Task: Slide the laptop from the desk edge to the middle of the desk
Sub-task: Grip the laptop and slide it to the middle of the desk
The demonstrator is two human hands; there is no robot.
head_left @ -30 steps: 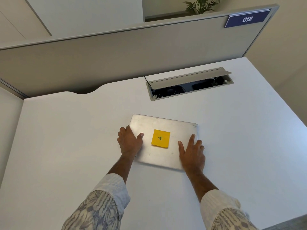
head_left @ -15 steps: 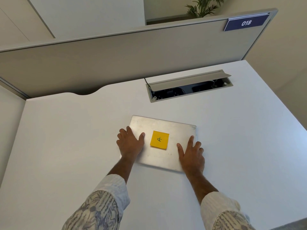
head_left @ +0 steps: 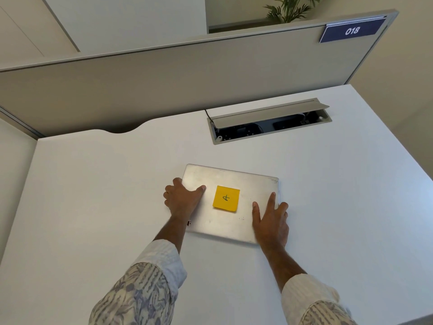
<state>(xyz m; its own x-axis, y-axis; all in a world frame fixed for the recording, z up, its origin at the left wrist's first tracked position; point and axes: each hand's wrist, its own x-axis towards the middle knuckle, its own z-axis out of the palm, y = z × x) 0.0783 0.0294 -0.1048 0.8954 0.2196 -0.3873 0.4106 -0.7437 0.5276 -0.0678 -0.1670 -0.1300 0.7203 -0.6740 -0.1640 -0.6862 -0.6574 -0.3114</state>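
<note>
1. A closed, flat, silver metal laptop [head_left: 230,205] is seen lying lid-up on the white rectangular desk top [head_left: 93,207], well in from every desk edge.
2. The left hand [head_left: 181,200] is laid over the laptop's left edge. Its thumb is stretched across the lid toward the centre; the other fingers [head_left: 177,182] are curled over the side, their tips hidden, so contact beneath cannot be judged.
3. The right hand [head_left: 270,221] is pressed palm-down on the near right corner, fingers spread and straight. The forefinger is on the lid; the outer fingers are draped past the right edge. That corner is covered by the palm.
4. Neither hand is closed around the laptop; both are flat and splayed against it.
5. Between the two thumbs, a square yellow sticky note [head_left: 226,198] is stuck to the lid. A dark handwritten mark is noted on it; the character cannot be read with confidence.
6. Beyond the fingertips, a grey metal cable tray [head_left: 269,123] recessed in the desk is seen with its flap raised. Dark contents inside are not made out.
7. Farther beyond, a beige partition panel [head_left: 164,85] carries a dark blue plate marked 018 [head_left: 351,31].
8. Both patterned, white-cuffed sleeves [head_left: 145,282] are cut off by the lower frame edge.
</note>
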